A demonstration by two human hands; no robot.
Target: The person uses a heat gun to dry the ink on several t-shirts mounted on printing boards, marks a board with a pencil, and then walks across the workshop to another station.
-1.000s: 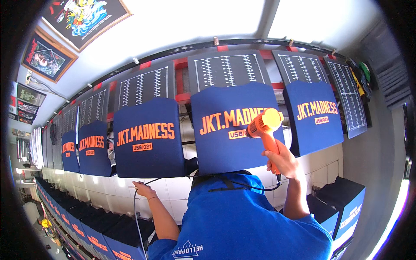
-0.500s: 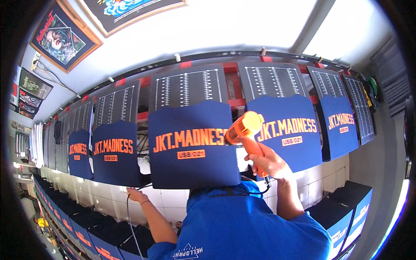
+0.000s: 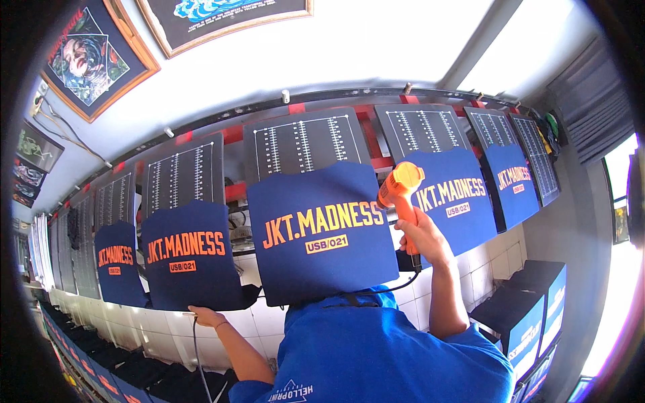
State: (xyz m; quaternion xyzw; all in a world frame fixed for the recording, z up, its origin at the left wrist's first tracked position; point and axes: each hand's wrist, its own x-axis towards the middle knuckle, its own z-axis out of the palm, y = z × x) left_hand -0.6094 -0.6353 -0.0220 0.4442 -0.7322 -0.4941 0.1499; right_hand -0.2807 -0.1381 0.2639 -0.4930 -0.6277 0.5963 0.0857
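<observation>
The right hand (image 3: pixel 428 238) wraps around an orange heat gun (image 3: pixel 404 180), its nozzle (image 3: pixel 383 200) by the right end of the lettering (image 3: pixel 322 225) on the middle navy shirt (image 3: pixel 322 272); the left hand (image 3: pixel 208 316) pinches a cable (image 3: pixel 197 346) (fingertips hard to make out). Drying the lettering seems the step in hand; the next move calls for an even sweep.

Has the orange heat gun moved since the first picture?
Yes, leftward: the heat gun was over the second navy shirt from the right; now its nozzle appears at the edge of the third shirt.
</observation>
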